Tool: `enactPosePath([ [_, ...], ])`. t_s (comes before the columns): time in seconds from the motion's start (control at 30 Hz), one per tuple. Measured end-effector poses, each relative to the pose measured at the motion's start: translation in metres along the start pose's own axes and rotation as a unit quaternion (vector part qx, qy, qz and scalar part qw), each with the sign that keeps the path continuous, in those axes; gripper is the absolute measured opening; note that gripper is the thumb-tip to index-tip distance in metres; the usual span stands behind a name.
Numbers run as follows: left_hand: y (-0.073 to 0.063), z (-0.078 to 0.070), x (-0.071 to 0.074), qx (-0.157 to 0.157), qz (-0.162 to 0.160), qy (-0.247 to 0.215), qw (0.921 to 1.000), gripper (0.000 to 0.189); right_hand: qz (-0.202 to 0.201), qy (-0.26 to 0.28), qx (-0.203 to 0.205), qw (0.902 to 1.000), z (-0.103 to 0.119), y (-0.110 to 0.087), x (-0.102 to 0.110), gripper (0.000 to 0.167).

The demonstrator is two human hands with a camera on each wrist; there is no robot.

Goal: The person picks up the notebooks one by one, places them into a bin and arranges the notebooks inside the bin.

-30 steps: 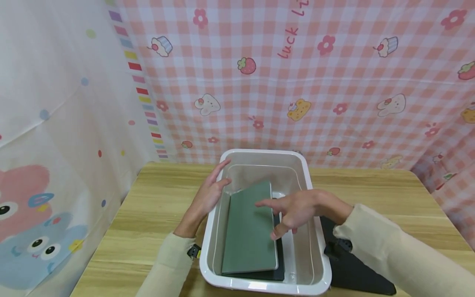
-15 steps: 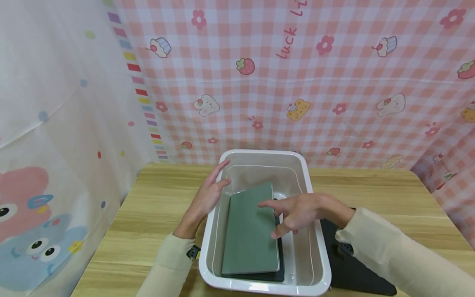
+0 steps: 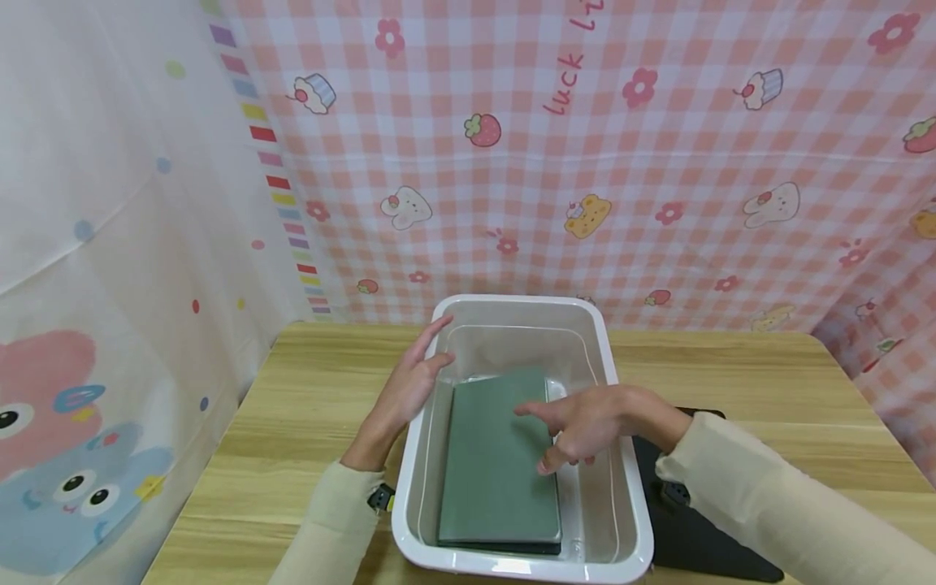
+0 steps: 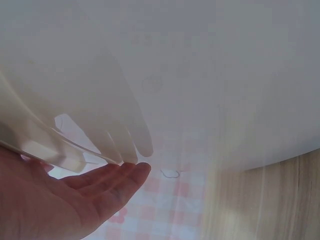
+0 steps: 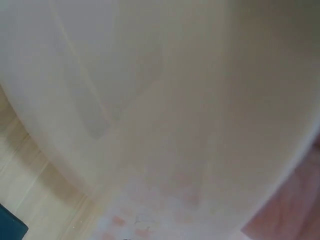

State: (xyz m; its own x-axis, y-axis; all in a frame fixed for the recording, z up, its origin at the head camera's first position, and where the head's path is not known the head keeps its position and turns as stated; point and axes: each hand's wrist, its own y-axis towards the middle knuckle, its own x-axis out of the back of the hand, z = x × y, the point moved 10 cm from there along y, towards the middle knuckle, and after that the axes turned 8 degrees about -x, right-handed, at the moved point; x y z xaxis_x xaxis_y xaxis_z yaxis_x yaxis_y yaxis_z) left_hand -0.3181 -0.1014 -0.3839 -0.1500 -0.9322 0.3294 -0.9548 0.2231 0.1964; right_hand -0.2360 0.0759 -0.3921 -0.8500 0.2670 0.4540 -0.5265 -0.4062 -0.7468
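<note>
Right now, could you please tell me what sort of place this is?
Probably a curtained tabletop workspace: a wood-grain table, a pink checked cloth behind it, a white cartoon cloth at left.

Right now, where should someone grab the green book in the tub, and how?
Probably by its right edge, reaching down from the right: the green book looks flat and sits near the left wall of the tub, leaving a gap along the right.

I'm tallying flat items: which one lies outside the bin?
The black one right of the bin, on the table; the green one lies inside, over a dark one.
</note>
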Motion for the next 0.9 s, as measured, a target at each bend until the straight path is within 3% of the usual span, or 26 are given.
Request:
enactPosePath([
  [0.53,-0.0001,0.0005,-0.0012,0.003,0.001,-0.004,1.0,0.055,-0.03,-0.007,-0.005,0.9995,0.0002,0.0018,0.0039,0.073],
  [0.9,-0.0003,0.002,-0.0008,0.007,0.005,-0.002,1.0,0.056,-0.03,-0.009,0.044,0.9985,0.0081,-0.0039,0.0038,0.07],
])
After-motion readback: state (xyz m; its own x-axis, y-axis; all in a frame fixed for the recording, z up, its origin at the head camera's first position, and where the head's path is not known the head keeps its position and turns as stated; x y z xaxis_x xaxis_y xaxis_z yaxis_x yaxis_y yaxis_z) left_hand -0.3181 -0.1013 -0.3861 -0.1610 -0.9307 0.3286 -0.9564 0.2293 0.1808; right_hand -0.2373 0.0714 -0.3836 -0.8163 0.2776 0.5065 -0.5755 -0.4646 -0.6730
